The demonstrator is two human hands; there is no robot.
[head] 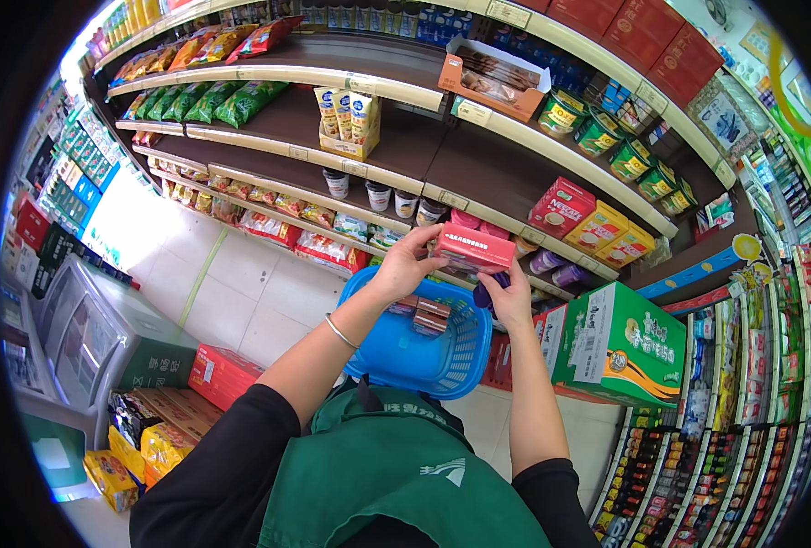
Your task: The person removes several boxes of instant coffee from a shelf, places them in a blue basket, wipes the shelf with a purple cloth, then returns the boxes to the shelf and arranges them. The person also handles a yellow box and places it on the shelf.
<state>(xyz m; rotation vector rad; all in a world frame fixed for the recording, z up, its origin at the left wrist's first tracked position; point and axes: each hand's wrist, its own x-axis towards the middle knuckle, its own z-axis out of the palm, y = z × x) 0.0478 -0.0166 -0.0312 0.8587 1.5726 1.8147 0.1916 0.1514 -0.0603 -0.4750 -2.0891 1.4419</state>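
Observation:
A small red box [477, 248] with printed writing is held up in front of me, tilted, between both hands. My left hand [405, 264] grips its left end, thumb below and fingers along the edge. My right hand [513, 294] takes hold of the lower right corner. Something dark purple [485, 291] shows beside the right fingers; whether that hand holds it too is unclear. Below the box sits a blue plastic shopping basket [385, 363]. Several small brown-red packs [431, 318] lie inside it, partly covered by my left wrist.
Store shelves curve ahead, bearing Nescafé boxes [561, 211], green-and-yellow cans [598, 132], cups [378, 195] and green snack bags [251, 103]. A large green carton [621, 342] stands at right. At left are a grey chest freezer [93, 335], a red carton [223, 375] and yellow packets [162, 449].

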